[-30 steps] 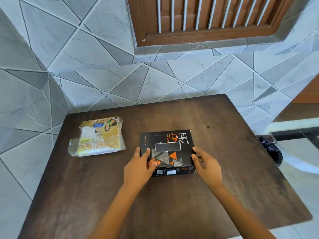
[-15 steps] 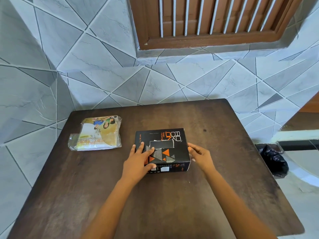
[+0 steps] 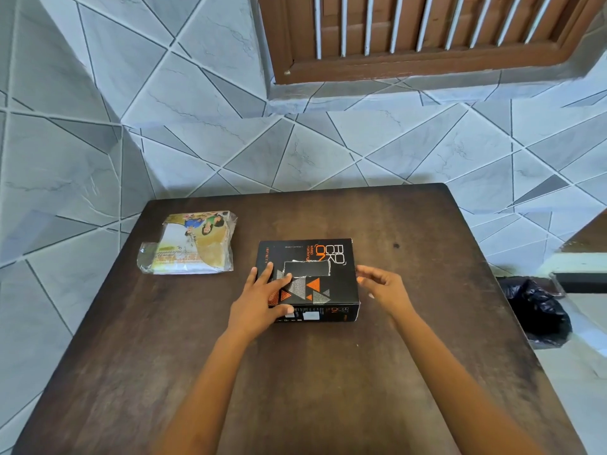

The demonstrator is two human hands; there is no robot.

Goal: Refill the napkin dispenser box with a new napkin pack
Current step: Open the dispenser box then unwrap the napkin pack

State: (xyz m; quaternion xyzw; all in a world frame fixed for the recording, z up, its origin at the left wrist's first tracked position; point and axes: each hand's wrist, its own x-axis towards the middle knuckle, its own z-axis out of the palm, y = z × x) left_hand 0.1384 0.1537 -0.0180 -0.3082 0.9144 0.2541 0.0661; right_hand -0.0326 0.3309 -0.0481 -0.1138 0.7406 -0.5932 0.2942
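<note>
A black napkin dispenser box [image 3: 323,257] with orange and grey triangles and a rectangular slot on top lies flat in the middle of the dark wooden table [image 3: 328,372]. My left hand [image 3: 259,297] rests on the box's left part, fingers spread over its top and thumb on the near side. My right hand [image 3: 382,287] hovers at the box's right end, fingers apart, just off the edge. A new napkin pack [image 3: 190,244] in clear printed plastic lies flat to the left of the box, untouched.
A tiled wall runs along the table's far and left sides, with a brown wooden window [image 3: 427,31] above. A black plastic bag [image 3: 535,310] sits on the floor off the table's right edge.
My left hand has slid further onto the box's top. My right hand has come slightly off the box's right end. The camera view has tilted up a little.
</note>
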